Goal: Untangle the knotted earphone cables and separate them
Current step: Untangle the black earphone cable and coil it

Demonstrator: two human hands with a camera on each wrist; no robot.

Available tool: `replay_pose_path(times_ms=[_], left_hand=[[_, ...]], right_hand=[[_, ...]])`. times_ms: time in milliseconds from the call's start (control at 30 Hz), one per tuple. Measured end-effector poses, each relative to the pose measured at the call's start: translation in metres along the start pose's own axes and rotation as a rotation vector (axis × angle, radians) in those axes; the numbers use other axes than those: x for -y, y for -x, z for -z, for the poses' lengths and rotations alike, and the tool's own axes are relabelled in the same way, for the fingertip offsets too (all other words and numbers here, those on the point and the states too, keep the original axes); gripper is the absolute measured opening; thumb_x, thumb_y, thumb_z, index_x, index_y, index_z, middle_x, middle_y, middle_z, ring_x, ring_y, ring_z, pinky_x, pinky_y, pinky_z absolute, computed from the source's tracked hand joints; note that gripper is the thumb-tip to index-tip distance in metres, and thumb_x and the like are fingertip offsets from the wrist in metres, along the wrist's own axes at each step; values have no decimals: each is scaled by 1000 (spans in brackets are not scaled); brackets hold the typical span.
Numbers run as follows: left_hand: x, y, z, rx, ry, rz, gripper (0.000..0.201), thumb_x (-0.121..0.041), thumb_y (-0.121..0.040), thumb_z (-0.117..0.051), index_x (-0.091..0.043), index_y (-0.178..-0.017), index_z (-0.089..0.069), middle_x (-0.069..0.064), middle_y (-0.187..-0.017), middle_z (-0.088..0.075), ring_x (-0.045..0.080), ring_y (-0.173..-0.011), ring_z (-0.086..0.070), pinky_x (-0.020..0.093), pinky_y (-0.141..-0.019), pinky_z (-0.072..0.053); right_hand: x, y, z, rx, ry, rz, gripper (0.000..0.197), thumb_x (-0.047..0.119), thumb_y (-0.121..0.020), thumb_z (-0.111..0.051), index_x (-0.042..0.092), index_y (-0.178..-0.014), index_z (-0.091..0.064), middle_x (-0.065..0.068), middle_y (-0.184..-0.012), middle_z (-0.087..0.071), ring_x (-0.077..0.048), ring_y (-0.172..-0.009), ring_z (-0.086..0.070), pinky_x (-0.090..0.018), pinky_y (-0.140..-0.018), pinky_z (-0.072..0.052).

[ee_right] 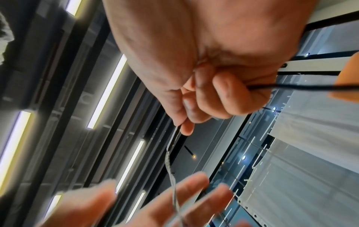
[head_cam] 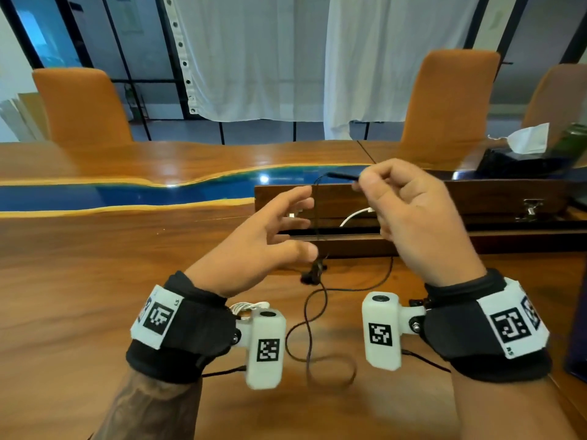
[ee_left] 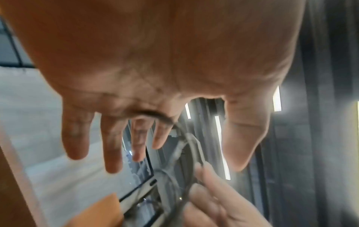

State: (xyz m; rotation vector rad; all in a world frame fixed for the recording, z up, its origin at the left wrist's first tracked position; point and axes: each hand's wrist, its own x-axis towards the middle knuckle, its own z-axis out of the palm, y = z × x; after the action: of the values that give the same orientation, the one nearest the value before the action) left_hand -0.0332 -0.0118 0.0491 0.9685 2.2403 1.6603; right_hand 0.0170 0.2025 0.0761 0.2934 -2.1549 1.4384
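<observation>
The right hand (head_cam: 416,214) is raised over the tabletop (head_cam: 95,281), its grip pinched on the stiff end of the black cable (head_cam: 317,217), probably so that the cord hangs straight and its crossings show. From that pinch the cable drops to a small dark knot (head_cam: 314,271) resting on the wood, then trails toward 6 o'clock in loose loops between the two wrists. The left hand (head_cam: 263,242) hovers at 9 o'clock of the hanging strand, fingers spread and holding nothing, seemingly ready to catch the cord lower down.

A white cable (head_cam: 251,308) lies bunched just behind the left wrist, apart from the black one, so the separating looks largely done.

The right wrist view alone shows thumb and forefinger (ee_right: 187,124) closed on the cord, with a second run of black cable leaving the curled fingers toward 3 o'clock. The left wrist view confirms the bare palm; the head view alone shows the knot and loops.
</observation>
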Motion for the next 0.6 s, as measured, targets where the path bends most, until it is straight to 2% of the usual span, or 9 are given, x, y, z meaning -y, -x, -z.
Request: replay_pose_path(times_ms=[33, 100, 167, 200, 233, 300, 400, 500, 600], left_hand=[[-4, 0, -4, 18, 72, -40, 81, -41, -71, -73, -39, -146, -40, -14, -145, -51, 4, -131, -52, 26, -101, -50], [-8, -1, -11, 38, 135, -92, 66, -32, -79, -74, -27, -141, -50, -3, -132, -65, 12, -124, -60, 29, -101, -51], [-8, -1, -14, -24, 98, -106, 36, -19, -92, -68, -18, -127, -61, 5, -94, -75, 18, -97, -72, 32, -93, -54], [-8, -2, -12, -96, 36, -104, 23, -16, -97, -64, -16, -119, -66, 6, -77, -72, 18, -80, -71, 30, -84, -55], [-4, -2, -9, -173, -39, -97, 15, -16, -99, -61, -15, -112, -69, 8, -68, -67, 17, -68, -67, 27, -75, -54], [3, -3, -3, -258, -170, -67, 10, -19, -98, -63, -14, -100, -72, 13, -70, -66, 14, -60, -62, 25, -66, -53], [15, -3, 0, -220, -364, 3, 9, -24, -96, -66, -21, -91, -73, -4, -80, -69, 6, -75, -63, 22, -73, -49], [27, -5, 5, -285, -441, 41, 10, -27, -95, -67, -25, -89, -74, -10, -86, -69, 6, -85, -62, 26, -79, -49], [33, -7, 10, -330, -422, 86, 17, -34, -97, -63, -28, -84, -72, -7, -78, -69, 12, -80, -65, 37, -80, -55]], right_hand=[[1, 1, -5, 35, 17, 10, 17, 25, -103, -56, 18, -97, -70, 20, -63, -57, 1, -59, -53, -14, -61, -38], [5, 4, -13, 65, 35, 40, 15, 22, -102, -59, 16, -97, -72, 13, -72, -66, 1, -67, -59, -11, -64, -43], [7, 4, -12, 25, 62, 72, 14, 22, -101, -60, 17, -96, -72, 3, -84, -70, -6, -77, -62, -13, -70, -46], [7, 4, -8, -15, 72, 80, 15, 23, -101, -60, 17, -95, -72, 0, -85, -70, -9, -80, -62, -15, -72, -47], [6, 3, -4, -63, 88, 85, 15, 25, -101, -60, 18, -94, -72, -2, -84, -69, -12, -81, -61, -17, -71, -48], [3, 1, 4, -157, 148, 95, 18, 27, -101, -61, 17, -90, -72, -11, -77, -63, -15, -75, -56, -17, -66, -44], [-1, 1, 7, -265, 193, 93, 20, 29, -102, -60, 17, -88, -69, -18, -72, -53, -12, -64, -46, -13, -58, -39], [-2, -1, 9, -378, 214, 111, 21, 30, -103, -58, 14, -92, -68, -13, -71, -53, -3, -63, -47, -10, -58, -39], [-2, -2, 14, -444, 238, 135, 21, 30, -104, -56, 13, -95, -66, -2, -71, -52, 2, -65, -48, -8, -60, -39]])
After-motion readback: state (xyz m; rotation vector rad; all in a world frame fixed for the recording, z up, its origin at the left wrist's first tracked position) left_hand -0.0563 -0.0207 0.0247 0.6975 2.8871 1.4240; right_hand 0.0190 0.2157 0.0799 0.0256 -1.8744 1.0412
